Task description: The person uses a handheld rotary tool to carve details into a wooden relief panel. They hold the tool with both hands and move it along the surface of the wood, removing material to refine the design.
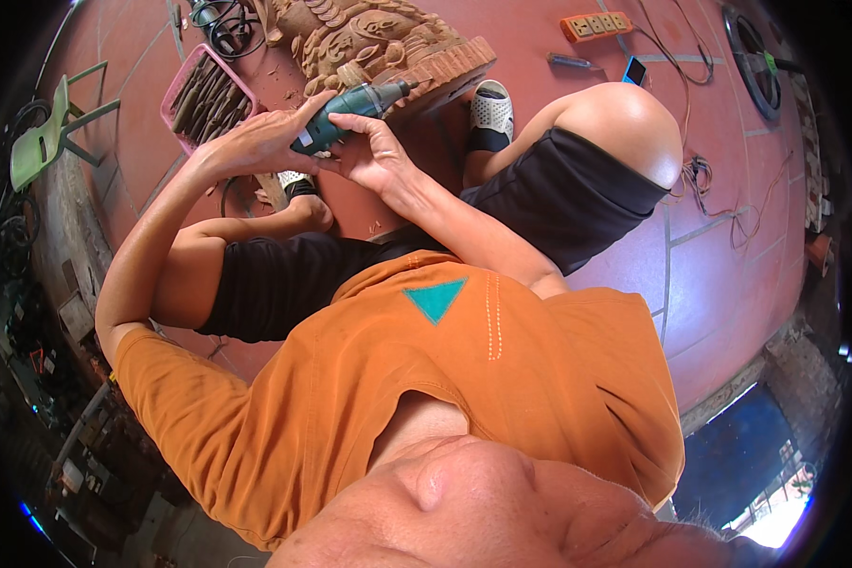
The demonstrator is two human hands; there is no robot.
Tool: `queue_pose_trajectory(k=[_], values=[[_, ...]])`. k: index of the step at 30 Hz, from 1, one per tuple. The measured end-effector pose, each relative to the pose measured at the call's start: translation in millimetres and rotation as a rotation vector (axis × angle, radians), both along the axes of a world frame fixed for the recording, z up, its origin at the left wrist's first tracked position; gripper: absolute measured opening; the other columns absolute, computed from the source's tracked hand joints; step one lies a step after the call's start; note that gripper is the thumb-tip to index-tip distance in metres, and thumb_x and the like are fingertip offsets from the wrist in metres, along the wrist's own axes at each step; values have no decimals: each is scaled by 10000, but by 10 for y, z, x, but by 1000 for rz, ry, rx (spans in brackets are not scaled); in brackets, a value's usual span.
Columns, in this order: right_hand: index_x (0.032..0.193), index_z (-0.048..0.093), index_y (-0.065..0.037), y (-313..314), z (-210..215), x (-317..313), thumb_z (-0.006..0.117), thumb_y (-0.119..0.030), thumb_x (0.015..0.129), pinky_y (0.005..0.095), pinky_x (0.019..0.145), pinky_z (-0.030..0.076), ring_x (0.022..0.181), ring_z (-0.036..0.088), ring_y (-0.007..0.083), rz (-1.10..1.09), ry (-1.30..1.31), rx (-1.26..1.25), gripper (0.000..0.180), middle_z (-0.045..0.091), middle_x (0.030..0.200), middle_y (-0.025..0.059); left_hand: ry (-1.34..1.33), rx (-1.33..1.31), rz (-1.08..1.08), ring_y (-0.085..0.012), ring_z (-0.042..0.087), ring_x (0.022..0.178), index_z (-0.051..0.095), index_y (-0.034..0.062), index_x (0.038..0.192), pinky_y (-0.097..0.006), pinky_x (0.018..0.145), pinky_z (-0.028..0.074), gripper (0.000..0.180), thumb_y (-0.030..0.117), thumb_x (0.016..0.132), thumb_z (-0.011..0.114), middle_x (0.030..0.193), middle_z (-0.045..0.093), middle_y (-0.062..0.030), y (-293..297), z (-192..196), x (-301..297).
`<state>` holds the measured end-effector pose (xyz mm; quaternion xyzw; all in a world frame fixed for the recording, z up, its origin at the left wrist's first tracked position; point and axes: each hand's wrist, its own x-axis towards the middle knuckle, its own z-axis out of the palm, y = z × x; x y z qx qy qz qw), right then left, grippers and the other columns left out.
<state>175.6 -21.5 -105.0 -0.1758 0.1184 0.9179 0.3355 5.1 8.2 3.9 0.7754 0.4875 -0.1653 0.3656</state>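
A green die grinder [346, 115] with a dark nose is held in front of my knees, its tip slanting up to the right. My left hand [267, 140] grips its rear end, thumb along the upper side. From the near side my right hand [371, 156] holds its body, with the thumb laid across the casing; some of its fingers are hidden beneath. Just beyond the grinder's tip lies a brown carved wooden piece [374, 47] with deep relief and a ridged edge. The tip looks close to that edge; whether they touch I cannot tell.
A pink basket [172, 99] of chisel-like tools stands left of the carving. Farther left is a green chair [49, 142]. An orange power strip [596, 26], a cable [696, 71] and a blue-edged phone [634, 70] lie on the red tiled floor [729, 275] at right.
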Motion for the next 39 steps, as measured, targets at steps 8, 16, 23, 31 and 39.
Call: queue_pose_trajectory(k=[8,16,23,31,39], values=[[1128,599,-108,-13,-9,20,723,-43,790,575,946,492,1032,644,254,-11,-2,-4,366,660,1063,67,-12,-3,5,-417,652,985,197,96,1511,-465,862,490,983,222,750,806,1010,665,-258,0,-6,21],[1120,607,-111,46,-26,-25,721,-53,790,531,894,526,1001,653,236,16,-17,38,353,662,1035,54,-26,18,44,-418,643,1013,178,115,1525,-465,874,491,992,216,755,795,1029,659,-264,-22,-3,4],[1106,622,-110,44,-96,-74,711,-42,810,591,964,472,1031,659,277,4,22,54,316,681,1071,70,5,-10,77,-420,639,1031,195,107,1517,-471,886,495,988,233,745,798,1046,654,-268,-27,115,62],[1082,630,-105,63,-77,-95,707,-33,806,598,952,476,1020,666,274,8,22,74,296,689,1045,70,-10,18,70,-417,637,1042,176,120,1527,-465,899,497,999,210,746,792,1071,651,-270,-55,136,47],[1120,616,-102,32,-29,-97,695,-37,803,539,889,535,985,659,243,8,10,61,333,667,1034,65,-33,19,44,-418,635,1041,183,119,1523,-472,888,496,997,273,758,804,1049,652,-271,-41,97,-12]])
